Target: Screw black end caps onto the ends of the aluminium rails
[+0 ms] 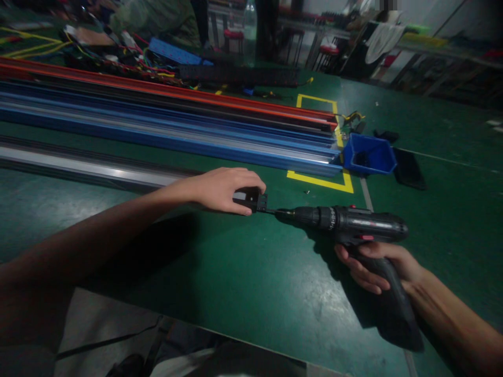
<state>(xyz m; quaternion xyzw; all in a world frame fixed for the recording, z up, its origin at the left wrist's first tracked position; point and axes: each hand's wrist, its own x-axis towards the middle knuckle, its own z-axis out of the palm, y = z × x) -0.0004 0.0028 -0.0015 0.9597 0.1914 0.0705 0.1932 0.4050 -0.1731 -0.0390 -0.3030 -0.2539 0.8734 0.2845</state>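
My right hand (373,267) is wrapped round the handle of a black cordless drill (353,222) with red details. The drill lies level, pointing left, and its thin bit (275,211) meets the black end piece (262,202) of a long dark metal profile (118,170). My left hand (226,191) grips the profile's right end, thumb in front and fingers over the top. The end piece sticks out just past my fingertips. Whether the bit sits in a screw there is too small to tell.
Blue profiles (236,141) and an orange one (196,91) lie behind, across the green table (251,277). A blue bin (369,154) stands at their right ends, beside a dark flat object (409,168). Wires and a clear bottle (250,26) are farther back, near a person's sleeve (157,21).
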